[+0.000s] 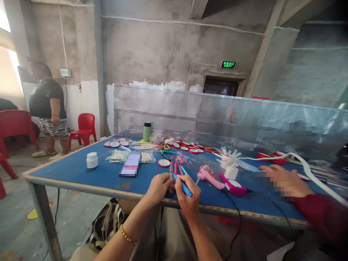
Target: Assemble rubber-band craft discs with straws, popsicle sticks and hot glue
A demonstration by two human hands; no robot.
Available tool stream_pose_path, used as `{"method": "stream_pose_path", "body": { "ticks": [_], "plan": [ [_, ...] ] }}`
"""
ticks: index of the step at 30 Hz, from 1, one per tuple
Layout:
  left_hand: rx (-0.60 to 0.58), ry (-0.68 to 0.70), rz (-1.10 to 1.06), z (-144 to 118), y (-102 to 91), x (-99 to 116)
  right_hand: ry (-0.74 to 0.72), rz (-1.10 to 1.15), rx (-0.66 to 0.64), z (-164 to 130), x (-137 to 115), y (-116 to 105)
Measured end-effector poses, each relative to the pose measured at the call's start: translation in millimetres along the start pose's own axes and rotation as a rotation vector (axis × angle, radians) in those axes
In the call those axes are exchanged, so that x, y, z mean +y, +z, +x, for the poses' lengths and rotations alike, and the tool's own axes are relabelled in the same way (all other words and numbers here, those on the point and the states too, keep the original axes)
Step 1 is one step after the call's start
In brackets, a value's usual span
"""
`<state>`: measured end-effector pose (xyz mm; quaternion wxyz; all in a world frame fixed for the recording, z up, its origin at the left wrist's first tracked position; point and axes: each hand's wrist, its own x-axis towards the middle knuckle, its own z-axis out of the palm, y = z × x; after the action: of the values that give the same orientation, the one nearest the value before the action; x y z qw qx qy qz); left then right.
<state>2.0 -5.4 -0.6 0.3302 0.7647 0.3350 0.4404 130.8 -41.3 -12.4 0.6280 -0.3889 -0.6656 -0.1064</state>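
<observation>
My left hand point(160, 185) is closed around a thin flat stick point(171, 167) that stands upright with bands of colour near its top, perhaps a craft stick. A blue marker pen point(186, 189) is gripped in my right hand point(188, 194), its front end close to the stick; whether they touch I cannot tell. Just beyond my hands lie several coloured pens, among them a red pen point(175, 168) and a green pen point(183, 169). A round red-rimmed disc point(164, 163) rests behind them.
A pink glue gun point(210, 177) and a purple device point(233, 185) with cords lie right of my hands. Another person's hand point(285, 181) reaches in from the right. A phone point(131, 165), white jar point(92, 160) and green bottle point(146, 132) stand leftward. A perforated metal screen point(163, 105) borders the table's back.
</observation>
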Motion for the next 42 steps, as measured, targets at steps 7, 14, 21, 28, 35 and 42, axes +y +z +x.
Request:
{"method": "stream_pose_path", "body": {
  "ticks": [7, 14, 21, 28, 35, 42],
  "plan": [
    [-0.004, -0.006, -0.009, -0.1, 1.0, 0.0, -0.009, 0.023, 0.004, -0.9, 1.2, -0.1],
    [0.013, -0.001, 0.045, 0.8, 2.2, -2.8, -0.007, 0.047, -0.039, -1.6, 3.9, 0.8],
    [-0.006, 0.011, 0.006, 0.8, 1.7, -0.8, -0.025, 0.016, -0.009, -1.9, 4.6, 1.0],
    [-0.001, 0.008, 0.005, 0.6, 2.1, -4.6, -0.014, 0.017, -0.024, -2.6, 4.2, -0.4],
    [-0.003, -0.006, -0.018, 1.0, 1.3, -1.8, -0.017, 0.02, -0.001, -2.0, 3.8, 0.9],
    [0.002, -0.011, -0.016, 1.4, 0.5, -0.6, -0.013, 0.018, 0.0, -1.0, 2.2, 0.8]
  ]
}}
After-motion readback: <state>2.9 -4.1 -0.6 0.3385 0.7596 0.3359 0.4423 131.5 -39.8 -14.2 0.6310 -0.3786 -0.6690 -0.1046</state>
